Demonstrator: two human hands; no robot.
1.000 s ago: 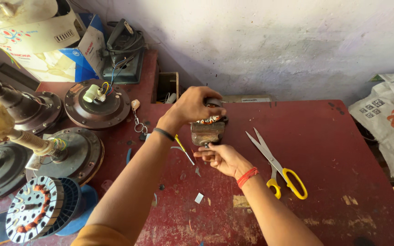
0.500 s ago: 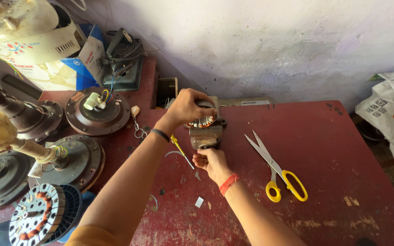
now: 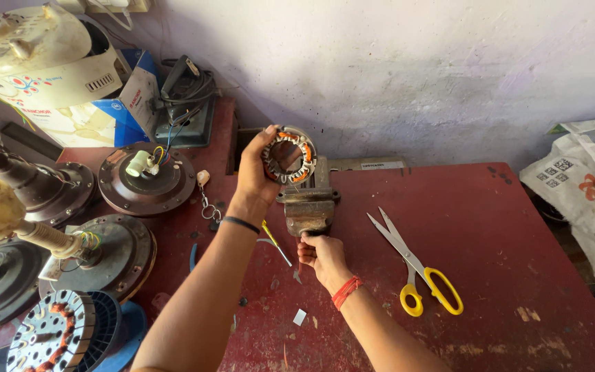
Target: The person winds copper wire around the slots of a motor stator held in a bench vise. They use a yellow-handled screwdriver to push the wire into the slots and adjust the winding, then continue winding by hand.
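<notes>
My left hand (image 3: 259, 172) holds a round motor stator ring (image 3: 289, 156) with orange-wrapped coils, raised upright above a small rusty bench vise (image 3: 309, 207) on the red table (image 3: 490, 275). My right hand (image 3: 321, 256) is closed around the vise's handle at its near side. A black band sits on my left wrist and a red thread on my right wrist. A small yellow-handled screwdriver (image 3: 273, 241) lies on the table between my arms.
Yellow-handled scissors (image 3: 418, 265) lie open to the right of the vise. Several ceiling fan motor housings (image 3: 147, 180) and a wound stator (image 3: 53, 337) crowd the left side. A cream fan body, boxes and a dark device (image 3: 186, 103) stand at the back left. Printed bags (image 3: 587, 186) lie at right.
My left hand has lifted the stator ring up off the vise and turned it upright. My right hand stays at the vise handle. The camera has moved closer.
</notes>
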